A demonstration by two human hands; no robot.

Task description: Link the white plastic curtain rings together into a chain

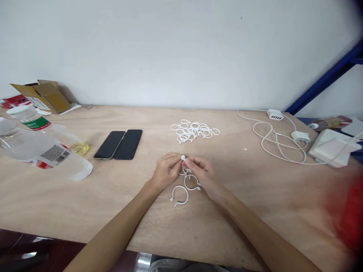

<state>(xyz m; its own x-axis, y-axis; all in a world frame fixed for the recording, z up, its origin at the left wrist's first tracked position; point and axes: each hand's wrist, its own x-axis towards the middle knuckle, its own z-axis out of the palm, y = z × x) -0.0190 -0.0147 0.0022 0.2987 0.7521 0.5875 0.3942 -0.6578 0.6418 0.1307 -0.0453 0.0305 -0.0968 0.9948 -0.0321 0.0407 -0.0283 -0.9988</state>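
My left hand (pixel 167 170) and right hand (pixel 200 172) pinch a white piece (pixel 183 157)
Probably light, stiff plastic; best held by its edges.

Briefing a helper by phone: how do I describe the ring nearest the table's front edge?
On the wooden table, find the left hand and right hand together. Below them in view lies a white ring. Of all the rings, it lies nearest the front edge, its gap facing lower left.

I look through one head-worn camera, close above the near edge of the tabletop (pixel 159 132), facing forward and down, its view reaching the wall (pixel 170 53) behind.
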